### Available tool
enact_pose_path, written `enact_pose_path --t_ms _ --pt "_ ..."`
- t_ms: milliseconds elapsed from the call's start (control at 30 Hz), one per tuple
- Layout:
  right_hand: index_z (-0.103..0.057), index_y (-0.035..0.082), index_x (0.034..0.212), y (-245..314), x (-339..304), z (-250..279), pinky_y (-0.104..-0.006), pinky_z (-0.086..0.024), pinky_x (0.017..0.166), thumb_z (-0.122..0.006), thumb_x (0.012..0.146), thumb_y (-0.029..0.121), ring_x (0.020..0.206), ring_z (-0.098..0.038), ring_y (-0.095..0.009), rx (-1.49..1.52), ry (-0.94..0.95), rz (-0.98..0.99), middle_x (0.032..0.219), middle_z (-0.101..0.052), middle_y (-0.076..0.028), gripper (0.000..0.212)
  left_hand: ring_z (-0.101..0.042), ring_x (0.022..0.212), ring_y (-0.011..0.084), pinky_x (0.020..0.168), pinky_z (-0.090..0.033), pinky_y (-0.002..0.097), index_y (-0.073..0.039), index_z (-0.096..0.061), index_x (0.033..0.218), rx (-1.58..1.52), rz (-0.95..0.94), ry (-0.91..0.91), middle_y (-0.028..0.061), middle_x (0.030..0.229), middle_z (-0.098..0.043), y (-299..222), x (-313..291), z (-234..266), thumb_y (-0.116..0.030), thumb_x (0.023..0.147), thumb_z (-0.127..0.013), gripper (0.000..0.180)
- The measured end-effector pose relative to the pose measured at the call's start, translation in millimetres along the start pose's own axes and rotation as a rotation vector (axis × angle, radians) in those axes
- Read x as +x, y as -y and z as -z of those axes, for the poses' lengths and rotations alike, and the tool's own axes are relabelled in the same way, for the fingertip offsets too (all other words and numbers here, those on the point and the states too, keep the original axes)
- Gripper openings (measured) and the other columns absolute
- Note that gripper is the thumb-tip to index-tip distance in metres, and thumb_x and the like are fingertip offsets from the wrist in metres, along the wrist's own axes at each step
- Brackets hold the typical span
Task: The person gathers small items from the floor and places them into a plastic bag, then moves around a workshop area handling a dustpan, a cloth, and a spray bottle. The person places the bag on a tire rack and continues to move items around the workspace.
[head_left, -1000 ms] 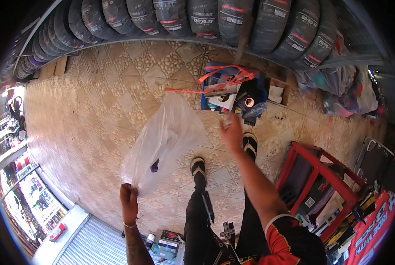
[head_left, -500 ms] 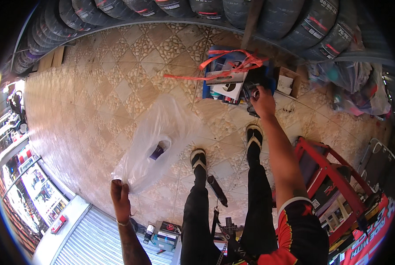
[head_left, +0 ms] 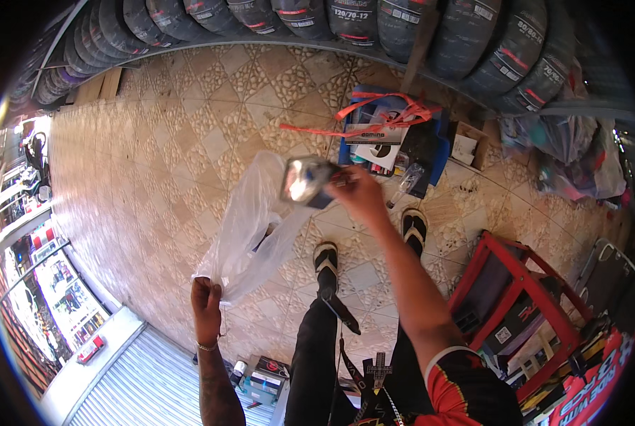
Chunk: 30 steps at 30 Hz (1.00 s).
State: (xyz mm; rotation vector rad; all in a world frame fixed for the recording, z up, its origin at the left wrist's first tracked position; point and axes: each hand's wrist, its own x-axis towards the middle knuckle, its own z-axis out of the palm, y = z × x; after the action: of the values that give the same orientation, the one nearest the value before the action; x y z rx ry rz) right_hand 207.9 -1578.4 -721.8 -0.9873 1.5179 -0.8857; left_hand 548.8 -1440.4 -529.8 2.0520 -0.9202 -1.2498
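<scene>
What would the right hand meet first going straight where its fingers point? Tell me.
Probably the translucent bag: the dark package in the right hand overlaps it in view, though depth is unclear.

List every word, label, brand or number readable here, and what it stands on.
Wording is not copied out; locations only.
Black tires: pale lettering and numbers, partly readable.
Flat package in the blue bin: lettering, readable.
Red banner: large lettering, partly readable.
Dark shiny item in the right hand: too blurred to read.
</scene>
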Motion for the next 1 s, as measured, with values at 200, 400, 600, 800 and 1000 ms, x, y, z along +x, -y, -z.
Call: enact_pose_path --t_ms 200,400,600,800,1000 --pt "-0.063 -0.001 0.096 -24.1 -34.1 -164.9 -0.0491 -0.056 0.078 -0.077 0.072 0.044 0.088 -0.068 -0.043 -0.414 0.231 -0.269 0.091 -0.069 -0.025 0.053 -0.041 0.083 0.0060 0.077 -0.037 0.0222 -0.008 -0.047 0.099 0.102 -0.017 0.011 -0.0027 0.090 -0.045 2.7 -3.8 3.8 -0.001 0.097 -0.054 0.011" --pt "-0.067 0.003 0.114 -102.4 -97.4 -170.7 -0.0409 -0.053 0.091 -0.074 0.083 0.038 0.101 -0.067 -0.035 -0.009 0.495 -0.049 0.108 -0.070 -0.020 0.048 -0.041 0.083 0.0058 0.076 -0.037 0.0227 -0.009 -0.047 0.099 0.025 0.035 0.004 -0.0026 0.090 -0.045 25.9 -9.0 14.8 0.001 0.097 -0.052 0.012" --pt "-0.057 0.001 0.122 -252.1 -38.7 -0.5 -0.0485 -0.052 0.086 -0.076 0.081 0.037 0.103 -0.064 -0.042 -0.523 -0.191 -0.496 0.105 -0.067 -0.025 0.058 -0.038 0.079 0.0040 0.073 -0.034 0.0213 -0.009 -0.047 0.095 -0.007 0.041 -0.040 -0.0046 0.086 -0.045 48.0 -10.7 20.0 -0.002 0.098 -0.052 0.009" --pt "-0.055 0.012 0.134 -335.5 -7.9 68.5 -0.0467 -0.052 0.093 -0.074 0.081 0.046 0.110 -0.063 -0.041 -0.614 0.198 -0.448 0.115 -0.064 -0.028 0.066 -0.040 0.079 0.0036 0.073 -0.035 0.0203 -0.010 -0.048 0.098 0.033 0.107 -0.104 -0.0051 0.089 -0.046 67.8 -6.1 11.0 -0.003 0.097 -0.054 0.009" --pt "-0.062 0.016 0.127 -374.7 -7.5 47.7 -0.0462 -0.053 0.090 -0.074 0.082 0.044 0.107 -0.062 -0.040 -0.922 0.066 -0.371 0.136 -0.051 -0.024 0.054 -0.040 0.079 0.0037 0.072 -0.034 0.0195 -0.010 -0.049 0.100 0.022 0.139 -0.132 -0.0055 0.090 -0.047 67.7 -0.6 1.9 -0.002 0.097 -0.054 0.011"
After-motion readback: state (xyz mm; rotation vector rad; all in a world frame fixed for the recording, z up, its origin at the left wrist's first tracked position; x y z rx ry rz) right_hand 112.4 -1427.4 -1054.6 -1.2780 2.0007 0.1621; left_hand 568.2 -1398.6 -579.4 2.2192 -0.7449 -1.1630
